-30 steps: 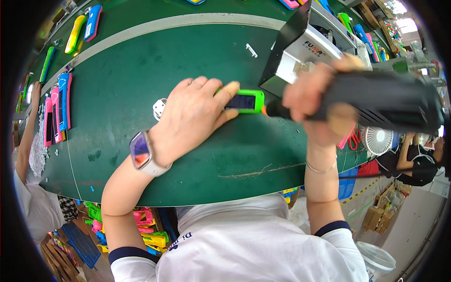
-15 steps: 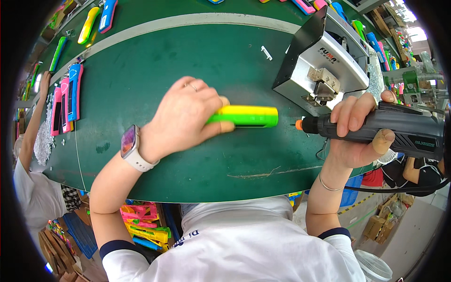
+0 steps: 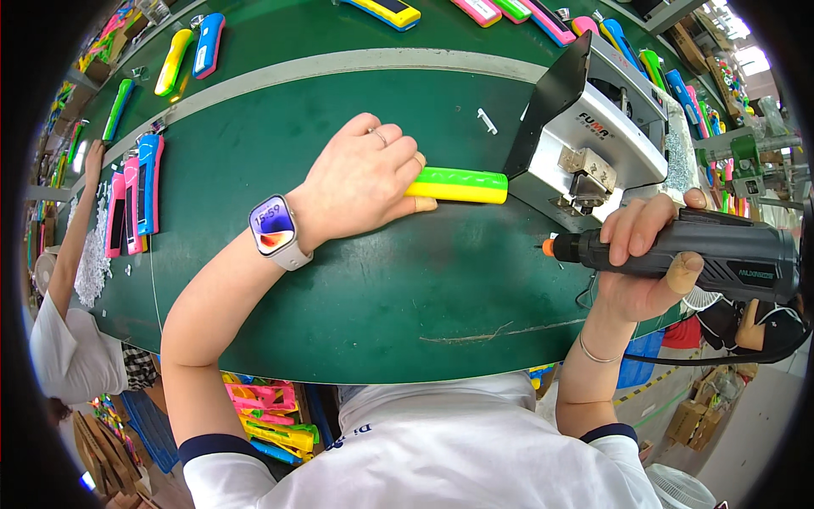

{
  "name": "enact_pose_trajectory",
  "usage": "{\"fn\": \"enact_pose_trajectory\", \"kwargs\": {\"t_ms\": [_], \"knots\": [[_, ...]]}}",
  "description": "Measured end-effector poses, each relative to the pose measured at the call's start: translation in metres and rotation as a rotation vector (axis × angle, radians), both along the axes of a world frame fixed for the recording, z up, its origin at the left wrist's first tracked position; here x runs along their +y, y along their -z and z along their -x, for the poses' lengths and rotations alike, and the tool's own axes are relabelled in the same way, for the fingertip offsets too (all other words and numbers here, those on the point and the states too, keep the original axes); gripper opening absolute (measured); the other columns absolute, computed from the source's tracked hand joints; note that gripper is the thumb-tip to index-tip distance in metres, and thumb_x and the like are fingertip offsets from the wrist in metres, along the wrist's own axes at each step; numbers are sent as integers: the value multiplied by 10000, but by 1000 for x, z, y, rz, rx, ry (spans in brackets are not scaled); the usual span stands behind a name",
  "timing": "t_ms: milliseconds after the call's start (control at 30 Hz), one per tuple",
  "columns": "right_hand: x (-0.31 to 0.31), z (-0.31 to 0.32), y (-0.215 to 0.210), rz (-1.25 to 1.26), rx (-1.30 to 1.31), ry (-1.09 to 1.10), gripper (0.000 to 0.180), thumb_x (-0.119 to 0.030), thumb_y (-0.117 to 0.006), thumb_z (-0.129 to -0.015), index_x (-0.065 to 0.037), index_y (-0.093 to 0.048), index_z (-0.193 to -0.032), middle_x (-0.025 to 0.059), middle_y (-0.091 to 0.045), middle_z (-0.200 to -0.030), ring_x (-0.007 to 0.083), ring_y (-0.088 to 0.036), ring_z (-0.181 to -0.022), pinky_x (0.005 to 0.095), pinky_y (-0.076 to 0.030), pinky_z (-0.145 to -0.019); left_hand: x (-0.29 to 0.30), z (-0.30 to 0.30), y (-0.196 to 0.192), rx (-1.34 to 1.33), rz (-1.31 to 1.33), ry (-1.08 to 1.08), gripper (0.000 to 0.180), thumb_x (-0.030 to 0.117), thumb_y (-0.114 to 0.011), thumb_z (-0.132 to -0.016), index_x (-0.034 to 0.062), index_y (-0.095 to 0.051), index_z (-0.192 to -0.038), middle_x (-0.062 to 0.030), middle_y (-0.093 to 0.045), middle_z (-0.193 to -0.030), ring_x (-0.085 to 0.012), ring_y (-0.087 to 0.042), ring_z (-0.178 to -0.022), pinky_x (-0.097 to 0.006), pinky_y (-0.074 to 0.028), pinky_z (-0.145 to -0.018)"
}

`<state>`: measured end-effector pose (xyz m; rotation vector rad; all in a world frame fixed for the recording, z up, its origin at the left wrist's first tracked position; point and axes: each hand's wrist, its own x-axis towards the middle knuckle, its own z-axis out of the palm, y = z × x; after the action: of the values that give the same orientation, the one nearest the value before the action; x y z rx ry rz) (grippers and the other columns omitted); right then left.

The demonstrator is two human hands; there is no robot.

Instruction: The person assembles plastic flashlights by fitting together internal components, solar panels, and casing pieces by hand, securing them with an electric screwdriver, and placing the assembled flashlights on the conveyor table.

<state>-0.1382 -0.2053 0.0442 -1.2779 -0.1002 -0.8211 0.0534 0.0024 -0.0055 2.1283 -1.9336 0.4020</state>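
Note:
My left hand (image 3: 360,182) grips one end of a long green and yellow plastic casing (image 3: 462,185) above the green bench. The casing's free end points right, green side farther from me, yellow side nearer. My fingers hide its left end. My right hand (image 3: 649,250) is wrapped round a black electric screwdriver (image 3: 721,259) with an orange-collared tip. That tip points left, apart from the casing and a little nearer to me. Just beyond it stands a silver and black screw feeder (image 3: 585,136), close to the casing's free end.
Pink and blue casings (image 3: 136,199) lie at the left beside a heap of small white parts (image 3: 91,254). More coloured casings (image 3: 381,12) lie beyond the pale strip (image 3: 339,64). A small white plastic piece (image 3: 487,121) lies near the feeder. Another person's arm (image 3: 75,229) reaches in at far left.
My left hand has moved slightly away from me and turned the casing over, so green now lies on the far side instead of yellow. The screwdriver stays nearly in place.

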Motion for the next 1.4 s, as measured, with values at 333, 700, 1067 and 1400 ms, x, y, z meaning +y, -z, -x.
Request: {"fn": "enact_pose_trajectory", "kwargs": {"t_ms": [333,700,1067,1400], "knots": [[8,1,6,-35,9,115,636,-428,-668,-802,-76,-363,-1235,30,-463,-659,128,-463,-481,292,-421,-509,-1,-58,-6,-168,-48,-65,421,373,-711,-690,99,-588,-985,-27,-559,-911,-201,-536,-893,-353,-420,-806],[10,12,0,53,-4,128,867,-594,-629,-776,-13,-266,-1307,47,-471,-724,132,-500,-553,296,-494,-561,136,-252,52,282,448,-1496,676,378,-711,-703,58,-496,-1259,-192,-523,-1170,-368,-525,-1073,-458,-422,-929],[-12,-16,-27,104,-319,87,915,-718,-530,-754,-58,-318,-1353,62,-475,-682,172,-460,-508,334,-411,-511,23,2,-37,211,28,-288,530,297,-769,-651,82,-549,-1083,-78,-579,-946,-273,-571,-880,-366,-465,-730],[-30,-46,-39,122,-28,170,517,-451,-465,-934,23,-437,-1140,79,-528,-662,150,-521,-489,283,-441,-473,-13,71,-10,351,-70,-58,497,324,-712,-712,45,-564,-1095,-68,-570,-982,-239,-550,-912,-335,-446,-786]]}}
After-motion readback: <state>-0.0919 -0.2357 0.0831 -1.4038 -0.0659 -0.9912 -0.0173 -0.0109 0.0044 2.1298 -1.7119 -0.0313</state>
